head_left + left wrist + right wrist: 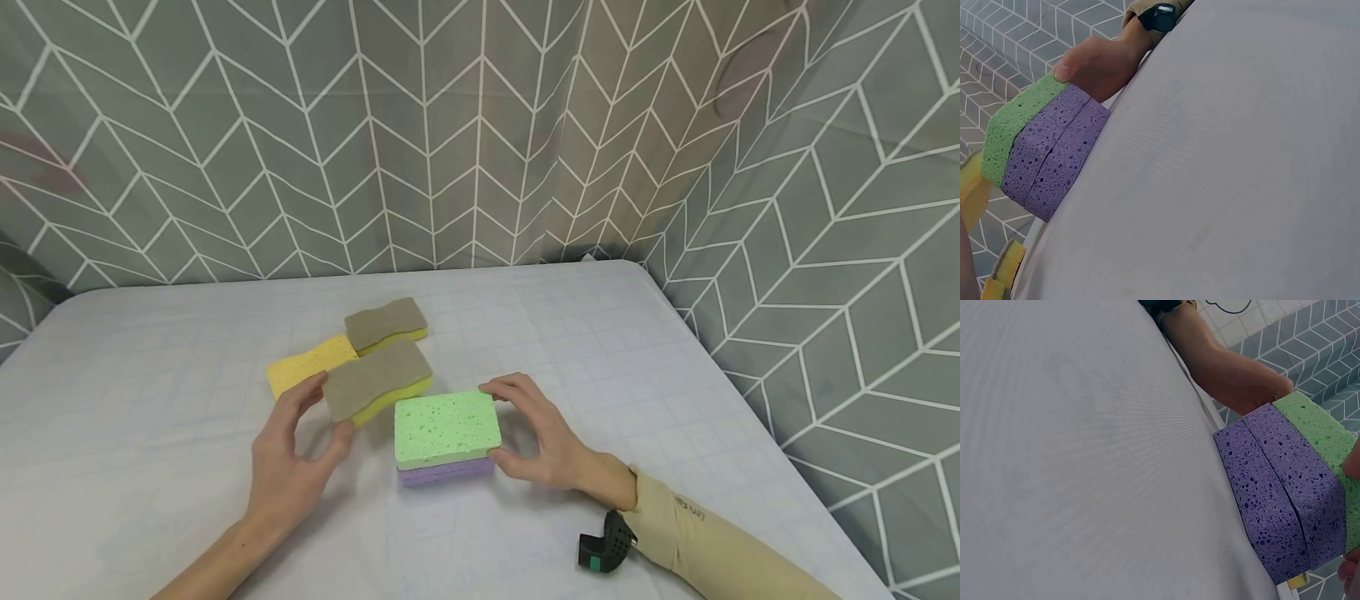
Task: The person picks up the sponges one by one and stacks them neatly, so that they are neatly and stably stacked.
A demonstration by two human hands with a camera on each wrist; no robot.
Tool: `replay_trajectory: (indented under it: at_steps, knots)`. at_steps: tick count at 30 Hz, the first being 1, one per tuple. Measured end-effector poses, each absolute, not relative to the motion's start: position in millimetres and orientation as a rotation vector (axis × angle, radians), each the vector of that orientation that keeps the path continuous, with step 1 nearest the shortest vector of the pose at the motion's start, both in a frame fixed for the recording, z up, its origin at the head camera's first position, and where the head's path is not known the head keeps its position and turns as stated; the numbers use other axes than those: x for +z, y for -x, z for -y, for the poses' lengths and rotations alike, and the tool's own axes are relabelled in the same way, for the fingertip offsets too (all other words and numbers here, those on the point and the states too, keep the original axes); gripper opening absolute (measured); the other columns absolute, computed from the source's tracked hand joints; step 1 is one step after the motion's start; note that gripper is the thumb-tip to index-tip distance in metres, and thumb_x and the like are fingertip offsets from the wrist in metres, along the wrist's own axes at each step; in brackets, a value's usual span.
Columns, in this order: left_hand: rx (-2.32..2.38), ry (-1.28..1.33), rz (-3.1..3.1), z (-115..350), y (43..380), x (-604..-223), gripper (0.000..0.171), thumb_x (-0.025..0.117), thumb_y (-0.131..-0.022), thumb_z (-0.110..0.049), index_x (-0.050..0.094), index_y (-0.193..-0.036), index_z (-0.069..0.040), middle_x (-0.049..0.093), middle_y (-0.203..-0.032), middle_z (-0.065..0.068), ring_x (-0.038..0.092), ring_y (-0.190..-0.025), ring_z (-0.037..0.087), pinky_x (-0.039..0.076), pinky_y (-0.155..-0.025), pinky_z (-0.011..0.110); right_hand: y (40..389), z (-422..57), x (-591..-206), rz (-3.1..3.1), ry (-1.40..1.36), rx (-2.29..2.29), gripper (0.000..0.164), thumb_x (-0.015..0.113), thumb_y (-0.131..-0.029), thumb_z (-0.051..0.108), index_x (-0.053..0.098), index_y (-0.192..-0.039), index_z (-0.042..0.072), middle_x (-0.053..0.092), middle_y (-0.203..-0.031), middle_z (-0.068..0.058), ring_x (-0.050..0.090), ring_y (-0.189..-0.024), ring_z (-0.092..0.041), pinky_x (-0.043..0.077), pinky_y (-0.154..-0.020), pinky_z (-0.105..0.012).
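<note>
My left hand (pixel 288 462) holds a yellow scrub sponge with a grey top (pixel 378 382), fingers at its far left corner and thumb at the near edge. This sponge appears raised off the table. Right of it, my right hand (pixel 543 442) pinches the right end of a green sponge (pixel 447 427) between fingers and thumb. The green sponge lies flat on two stacked purple sponges (pixel 1057 150), whose pores show in both wrist views. In the right wrist view my left hand (pixel 1235 378) appears beyond the stack.
Behind the left hand lie a plain yellow sponge (pixel 311 364) and another grey-topped yellow sponge (pixel 386 323). A white cloth (pixel 600 358) covers the table. Patterned curtains (pixel 450 133) stand along the back and right side.
</note>
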State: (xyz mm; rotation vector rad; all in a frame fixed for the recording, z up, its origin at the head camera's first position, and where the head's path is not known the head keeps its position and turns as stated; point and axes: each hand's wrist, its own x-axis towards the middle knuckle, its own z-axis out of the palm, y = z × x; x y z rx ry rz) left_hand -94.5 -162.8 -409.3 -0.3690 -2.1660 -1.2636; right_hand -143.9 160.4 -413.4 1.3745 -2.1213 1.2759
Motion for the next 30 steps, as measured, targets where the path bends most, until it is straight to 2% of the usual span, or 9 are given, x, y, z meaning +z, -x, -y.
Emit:
replay_trajectory:
  at_steps: [5,12,17,23,30]
  knots:
    - [-1.343,0.432,2.081,161.8,93.8,-407.9,0.072,0.072,-0.074,0.016,0.051,-0.141,0.000,0.056,-0.136,0.016,0.052,-0.126,0.002,0.037,-0.110,0.014,143.5,-159.5,-413.3,2.119,-1.378,1.276,0.063,0.070,-0.084,0.022,0.049,-0.137,-0.005,0.053,-0.129,-0.012,0.053,-0.116,-0.023,0.050,-0.098,-0.039]
    - [-1.455,0.499,1.990,162.7,94.2,-407.9,0.071,0.067,-0.073,0.023,0.050,-0.140,0.006,0.056,-0.138,0.008,0.053,-0.127,0.009,0.040,-0.112,0.019,144.2,-158.4,-413.5,2.113,-1.380,1.271,0.063,0.069,-0.084,0.022,0.048,-0.138,-0.005,0.053,-0.130,-0.012,0.052,-0.116,-0.023,0.050,-0.097,-0.040]
    - [-1.461,0.617,1.945,163.8,95.4,-410.9,0.070,0.066,-0.070,0.022,0.050,-0.136,0.012,0.056,-0.136,0.016,0.053,-0.128,0.014,0.041,-0.112,0.023,145.2,-157.8,-413.8,2.099,-1.389,1.267,0.064,0.070,-0.082,0.020,0.048,-0.137,-0.006,0.053,-0.129,-0.013,0.052,-0.115,-0.023,0.050,-0.097,-0.040]
    - [-1.490,0.710,1.898,162.4,96.5,-414.9,0.070,0.066,-0.066,0.022,0.049,-0.133,0.017,0.058,-0.135,0.015,0.055,-0.127,0.015,0.043,-0.110,0.024,144.8,-158.3,-413.7,2.103,-1.389,1.265,0.065,0.070,-0.081,0.019,0.048,-0.137,-0.007,0.053,-0.130,-0.013,0.053,-0.116,-0.024,0.050,-0.098,-0.040]
    - [-1.553,0.776,1.850,154.2,98.0,-415.6,0.072,0.067,-0.061,0.025,0.048,-0.131,0.021,0.059,-0.133,0.018,0.057,-0.124,0.017,0.044,-0.110,0.026,143.6,-161.4,-414.0,2.135,-1.370,1.276,0.065,0.070,-0.084,0.021,0.048,-0.140,-0.002,0.052,-0.131,-0.012,0.053,-0.118,-0.023,0.051,-0.098,-0.040]
